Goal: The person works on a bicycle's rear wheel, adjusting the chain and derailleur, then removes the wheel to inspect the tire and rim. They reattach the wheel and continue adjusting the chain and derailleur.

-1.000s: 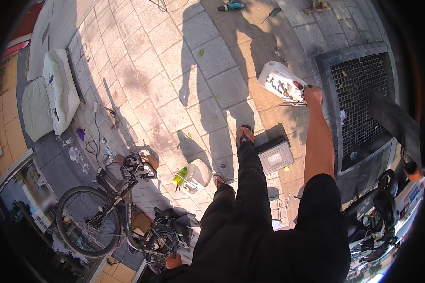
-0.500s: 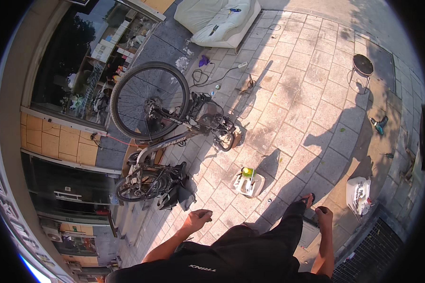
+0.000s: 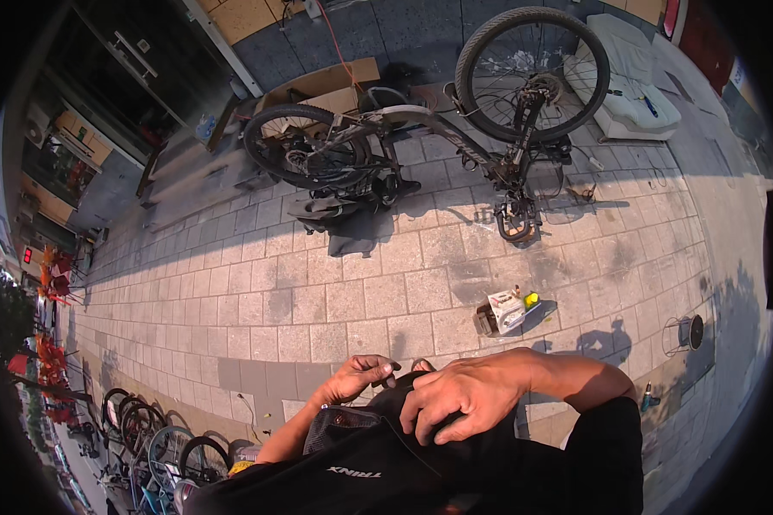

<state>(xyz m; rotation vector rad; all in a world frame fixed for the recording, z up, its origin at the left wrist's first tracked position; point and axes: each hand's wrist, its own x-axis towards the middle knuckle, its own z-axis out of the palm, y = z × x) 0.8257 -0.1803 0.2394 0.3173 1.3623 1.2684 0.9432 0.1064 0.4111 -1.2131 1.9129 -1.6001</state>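
Black cloth garment [image 3: 507, 472] with pale lettering: worn on the person's torso, bottom centre of the head view, directly behind both bare hands. Pale rectangular stone paving [image 3: 326, 309] across the middle, mostly sunlit, shaded toward the shopfront wall. Row of parked bicycles [image 3: 142, 425] at lower left, wheels overlapping. Grey-and-black bicycle [image 3: 438, 124] at top centre, upside down, 2 wheels up, handlebar and saddle down on the slabs. Off-white padded sofa [image 3: 631, 64] at upper right, behind the larger-looking wheel. Brown open cardboard box [image 3: 326, 94] against the wall, behind the other wheel. Black round-topped stool [image 3: 696, 331] on thin legs, far right. Crumpled dark-grey cloth or bag [image 3: 352, 230] on the ground below the saddle end; cannot tell which. White-and-brown boxy container [image 3: 508, 311] on the paving, well beyond the right hand [image 3: 464, 396].

Right hand: palm toward the garment, fingers bent; cannot tell whether gripping the cloth or merely resting near. Left hand [image 3: 358, 378]: just beyond a black mesh panel [image 3: 345, 421], thumb and forefinger brought close together; dark patch at the tips, cannot tell whether object or shadow. 2 hands near each other, not touching.

Teal-and-black power drill [image 3: 648, 398] on the slabs, past the right forearm. Blue-handled tool [image 3: 651, 106] on the sofa. Bright yellow-green bottle-like item [image 3: 532, 300] at the container's right edge; inside or beside, cannot tell.
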